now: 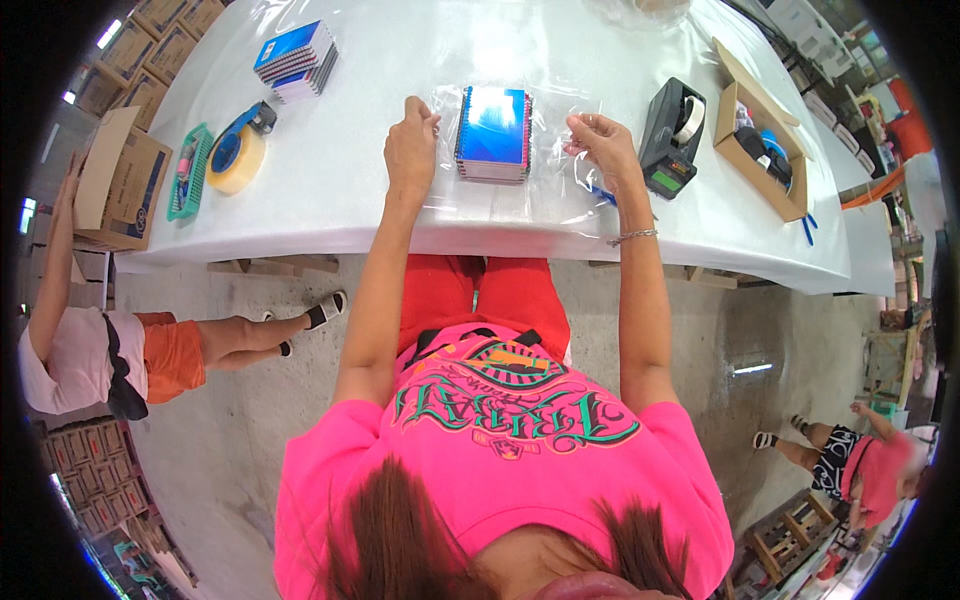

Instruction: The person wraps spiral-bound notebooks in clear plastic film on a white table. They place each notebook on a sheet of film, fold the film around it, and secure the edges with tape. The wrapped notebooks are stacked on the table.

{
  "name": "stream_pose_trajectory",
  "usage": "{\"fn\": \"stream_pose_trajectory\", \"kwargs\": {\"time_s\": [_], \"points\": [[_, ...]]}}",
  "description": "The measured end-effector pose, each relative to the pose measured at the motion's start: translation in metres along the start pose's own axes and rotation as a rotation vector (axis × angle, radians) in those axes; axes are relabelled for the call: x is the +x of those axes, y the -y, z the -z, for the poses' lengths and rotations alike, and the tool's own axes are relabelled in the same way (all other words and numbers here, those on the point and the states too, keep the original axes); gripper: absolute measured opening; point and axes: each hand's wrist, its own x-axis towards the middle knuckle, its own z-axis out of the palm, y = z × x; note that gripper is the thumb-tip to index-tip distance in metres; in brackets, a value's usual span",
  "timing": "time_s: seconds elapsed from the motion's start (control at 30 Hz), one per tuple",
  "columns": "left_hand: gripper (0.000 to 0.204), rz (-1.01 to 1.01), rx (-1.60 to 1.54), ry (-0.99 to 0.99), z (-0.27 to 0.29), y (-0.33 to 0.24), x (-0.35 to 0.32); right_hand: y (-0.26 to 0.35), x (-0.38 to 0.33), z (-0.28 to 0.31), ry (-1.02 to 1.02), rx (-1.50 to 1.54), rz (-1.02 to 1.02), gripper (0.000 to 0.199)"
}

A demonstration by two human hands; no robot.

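A stack of small spiral-bound notebooks (494, 128) with a shiny blue cover on top lies in front of me. Beneath it and out to both sides spreads a sheet of clear plastic film (560, 190). My left hand (411, 150) is closed at the film's left side, fingers curled at its edge. On the other side, my right hand (604, 147) pinches the film between thumb and fingers, apart from the notebooks. Something blue (603, 195), partly hidden by my right wrist, lies by the film.
Right of my hand stands a black tape dispenser (671, 138), then an open cardboard box (765, 145) and blue-handled pliers (809, 229). Further left are more notebooks (297, 60), a tape gun (238, 155) and a green basket (190, 172). A person (90, 350) stands left beside a carton (125, 185).
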Motion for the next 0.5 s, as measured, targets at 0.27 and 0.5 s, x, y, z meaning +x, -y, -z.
{"fn": "stream_pose_trajectory", "kwargs": {"time_s": [0.27, 0.5], "points": [[0.026, -0.318, 0.373, -0.082, 0.009, -0.014, 0.008, 0.019, 0.004, -0.005, 0.117, -0.048, 0.04, 0.03], [0.036, -0.138, 0.17, 0.224, 0.012, -0.029, 0.029, 0.045, 0.012, -0.02, 0.208, -0.375, -0.088, 0.03]]}}
